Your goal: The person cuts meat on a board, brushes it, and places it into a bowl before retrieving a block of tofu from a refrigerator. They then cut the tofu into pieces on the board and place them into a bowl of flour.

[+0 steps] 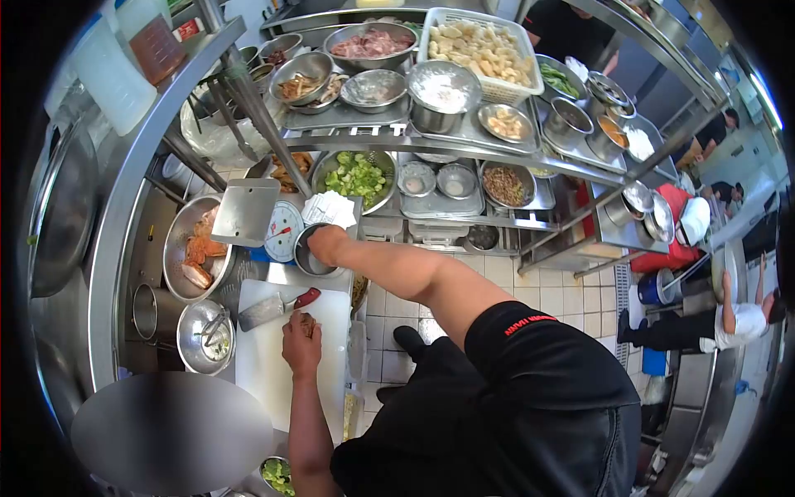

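Indoors, by tiled floor (548, 300), left hand (301, 348) holds brown food (308, 325) over a board (333, 356), right hand (325, 246) at a bowl (307, 264), grip unclear.

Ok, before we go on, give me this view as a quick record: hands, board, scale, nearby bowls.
Left hand: over the board, holding a small dark-brown piece; left hand partly covers it
Right hand: right hand reaches into a round metal container; contact inside hidden
Board: white rectangular cutting board
On board: broad-bladed steel cleaver with red handle, lying flat
Scale: white-faced round dial scale, beside the container; reading unclear
Nearby bowls: large metal bowl of orange-brown pieces; metal bowl of chopped green vegetables
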### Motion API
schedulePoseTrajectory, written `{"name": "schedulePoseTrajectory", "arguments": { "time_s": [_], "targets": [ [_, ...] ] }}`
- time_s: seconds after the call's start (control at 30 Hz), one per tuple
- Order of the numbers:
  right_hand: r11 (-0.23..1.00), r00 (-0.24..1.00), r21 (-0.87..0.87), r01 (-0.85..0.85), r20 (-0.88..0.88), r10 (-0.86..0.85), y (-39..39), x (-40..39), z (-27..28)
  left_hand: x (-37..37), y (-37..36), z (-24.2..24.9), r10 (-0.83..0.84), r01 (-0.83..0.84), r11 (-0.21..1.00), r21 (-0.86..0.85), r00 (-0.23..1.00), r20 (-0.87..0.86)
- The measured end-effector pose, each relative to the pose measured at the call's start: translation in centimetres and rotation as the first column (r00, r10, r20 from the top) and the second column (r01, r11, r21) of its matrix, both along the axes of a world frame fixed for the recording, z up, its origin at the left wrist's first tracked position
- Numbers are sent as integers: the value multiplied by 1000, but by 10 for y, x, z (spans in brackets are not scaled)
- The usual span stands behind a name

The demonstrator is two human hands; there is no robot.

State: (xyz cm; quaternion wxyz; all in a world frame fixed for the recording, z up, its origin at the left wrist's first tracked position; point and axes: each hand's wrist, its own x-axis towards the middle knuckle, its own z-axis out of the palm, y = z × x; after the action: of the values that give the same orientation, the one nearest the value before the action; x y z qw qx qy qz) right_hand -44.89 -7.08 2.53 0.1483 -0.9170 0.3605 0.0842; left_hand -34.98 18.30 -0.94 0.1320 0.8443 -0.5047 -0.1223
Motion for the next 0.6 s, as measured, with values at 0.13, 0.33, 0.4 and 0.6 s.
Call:
{"name": "schedulePoseTrajectory", "arguments": {
  "time_s": [0.13, 0.33, 0.4, 0.6],
  "targets": [
    [997, 997, 40, -73, -7, 73, 1, -3, 9, 28, 13, -36, 328, -572, 820, -40, 524, -786],
    [972, 986, 168, -165, 39, 161, -19, -16, 2, 17, 12, 16, -247, -691, 708, 145, -435, -866],
    [923, 929, 334, -189, 366, 58, -38, -35, 10, 16, -1, 23, -345, -686, 720, 100, -479, -807],
    [634, 858, 627, -452, 500, 118, 9, -39, 93, 11, -46, 21, -410, -717, 683, 142, -537, -737]
  ]
}}
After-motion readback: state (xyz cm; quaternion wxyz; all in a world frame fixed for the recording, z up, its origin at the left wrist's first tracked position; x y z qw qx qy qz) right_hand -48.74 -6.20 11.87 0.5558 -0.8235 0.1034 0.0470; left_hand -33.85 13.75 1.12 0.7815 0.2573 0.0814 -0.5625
